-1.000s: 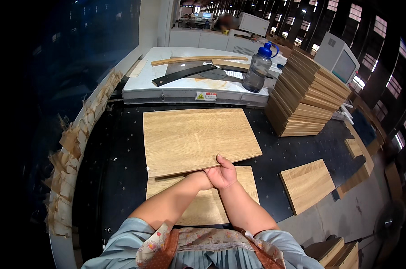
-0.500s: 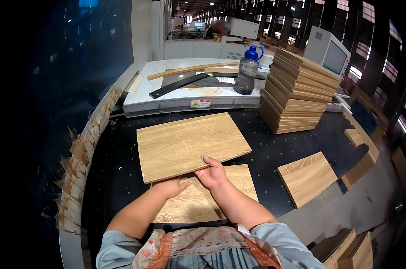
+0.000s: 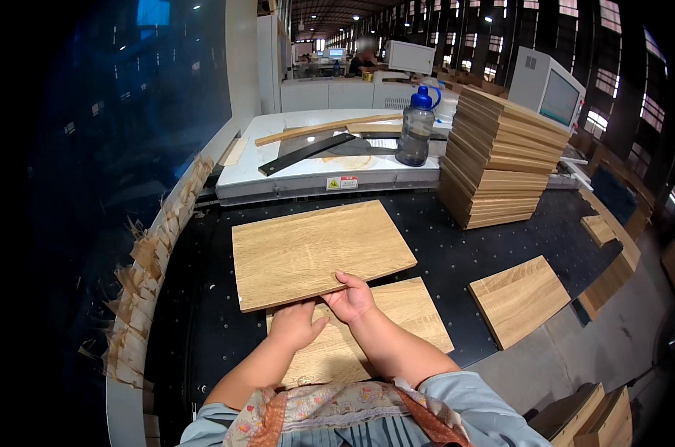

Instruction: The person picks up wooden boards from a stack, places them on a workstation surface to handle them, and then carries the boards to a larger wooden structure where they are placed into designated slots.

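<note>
A rectangular wood-grain board (image 3: pixel 319 253) is tilted over the black table, its near long edge raised. My right hand (image 3: pixel 350 298) grips that near edge, thumb on top and fingers underneath. Below it, partly covered, lies a second wood-grain board (image 3: pixel 408 316) close to my body. My left hand (image 3: pixel 298 324) lies palm down over this lower board, fingers stretched forward and thumb apart. Its fingertips pass beneath the upper board's edge and are hidden there.
A tall stack of boards (image 3: pixel 501 160) stands at the back right. Another board (image 3: pixel 520 302) lies to the right. A blue-capped bottle (image 3: pixel 415 130) and a black bar (image 3: pixel 307 154) are on the white platform (image 3: pixel 240 186). Ragged edging (image 3: pixel 147 257) lines the left barrier.
My left hand has drawn slightly back from under the upper board, showing more of its fingers. The lower board has turned and shifted slightly right. My right hand keeps its grip.
</note>
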Motion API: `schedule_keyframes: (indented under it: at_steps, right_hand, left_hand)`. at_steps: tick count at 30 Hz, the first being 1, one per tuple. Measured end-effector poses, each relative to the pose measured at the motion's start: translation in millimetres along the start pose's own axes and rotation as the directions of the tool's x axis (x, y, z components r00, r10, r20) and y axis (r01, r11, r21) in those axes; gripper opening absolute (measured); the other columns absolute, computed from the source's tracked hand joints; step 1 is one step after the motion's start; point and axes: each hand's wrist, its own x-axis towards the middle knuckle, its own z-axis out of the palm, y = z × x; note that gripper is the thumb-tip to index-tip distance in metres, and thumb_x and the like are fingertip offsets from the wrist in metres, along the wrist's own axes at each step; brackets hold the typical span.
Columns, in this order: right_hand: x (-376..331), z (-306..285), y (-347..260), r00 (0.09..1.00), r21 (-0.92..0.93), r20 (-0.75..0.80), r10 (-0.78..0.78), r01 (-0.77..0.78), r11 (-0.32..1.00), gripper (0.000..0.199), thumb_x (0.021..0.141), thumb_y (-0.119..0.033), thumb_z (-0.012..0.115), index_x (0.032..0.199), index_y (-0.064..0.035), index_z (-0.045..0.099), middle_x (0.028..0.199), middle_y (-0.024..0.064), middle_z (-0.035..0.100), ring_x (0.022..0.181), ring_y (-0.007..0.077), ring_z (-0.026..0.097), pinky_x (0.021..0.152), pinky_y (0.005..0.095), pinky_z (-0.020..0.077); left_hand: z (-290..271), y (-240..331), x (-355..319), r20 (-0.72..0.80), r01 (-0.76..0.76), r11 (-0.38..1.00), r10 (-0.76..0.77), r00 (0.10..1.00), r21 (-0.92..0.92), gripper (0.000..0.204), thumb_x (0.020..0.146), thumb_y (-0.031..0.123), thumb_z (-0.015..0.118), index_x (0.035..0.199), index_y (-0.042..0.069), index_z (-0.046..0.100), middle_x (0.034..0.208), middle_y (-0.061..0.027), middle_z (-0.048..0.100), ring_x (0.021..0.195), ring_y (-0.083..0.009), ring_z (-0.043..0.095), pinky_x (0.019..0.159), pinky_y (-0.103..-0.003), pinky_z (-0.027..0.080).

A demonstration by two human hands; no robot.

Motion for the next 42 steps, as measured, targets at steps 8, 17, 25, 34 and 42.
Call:
schedule_keyframes:
  at_steps: [8,17,25,34,42]
  right_hand:
    - [5,-7,7,0.997,-0.087,-0.002,0.073,-0.073,0.994,0.038,0.085,-0.010,0.051,0.117,0.0083,0.043,0.116,0.0200,0.053,0.108,0.0315,0.052,0.095,0.0437,0.0427]
    - [9,-17,9,0.976,-0.100,0.135,0.173,-0.160,0.982,0.039,0.089,-0.020,0.051,0.120,0.0023,0.044,0.117,0.0190,0.054,0.106,0.0305,0.055,0.086,0.0429,0.0498]
    - [0,0,11,0.967,-0.280,0.177,0.185,-0.131,0.951,0.048,0.089,-0.029,0.051,0.124,0.0025,0.041,0.120,0.0176,0.052,0.111,0.0289,0.051,0.092,0.0423,0.0444]
    - [-6,13,12,0.989,-0.256,0.091,0.115,-0.088,0.963,0.051,0.092,-0.041,0.044,0.123,0.0006,0.042,0.117,0.0156,0.055,0.104,0.0260,0.056,0.085,0.0401,0.0487]
    - [-5,8,14,0.998,-0.302,0.024,0.051,-0.041,0.952,0.040,0.093,-0.029,0.046,0.117,0.0023,0.046,0.114,0.0149,0.056,0.102,0.0239,0.057,0.081,0.0352,0.0510]
  left_hand:
    - [5,-30,-4,-0.127,-0.129,0.939,0.092,0.988,-0.320,0.059,0.075,0.028,0.064,0.126,0.004,0.045,0.124,-0.0208,0.048,0.118,-0.0322,0.044,0.098,-0.036,0.035]
    - [17,-43,6,-0.243,-0.273,-0.289,-0.136,0.960,-0.918,0.058,0.084,0.028,0.060,0.129,0.002,0.036,0.126,-0.0119,0.048,0.115,-0.0285,0.047,0.096,-0.045,0.038]
    - [16,-48,5,-0.134,-0.184,-0.423,-0.145,0.980,-0.887,0.051,0.087,0.029,0.054,0.128,0.003,0.039,0.124,-0.0131,0.050,0.113,-0.0276,0.049,0.094,-0.043,0.041]
    - [10,-47,7,-0.065,-0.100,-0.473,-0.090,0.994,-0.876,0.046,0.089,0.029,0.049,0.123,-0.001,0.044,0.121,-0.0161,0.053,0.112,-0.0279,0.051,0.095,-0.043,0.041]
    - [19,-51,8,-0.092,-0.104,-0.380,-0.049,0.995,-0.919,0.050,0.089,0.034,0.049,0.124,-0.001,0.042,0.120,-0.0160,0.053,0.111,-0.0280,0.052,0.093,-0.044,0.042]
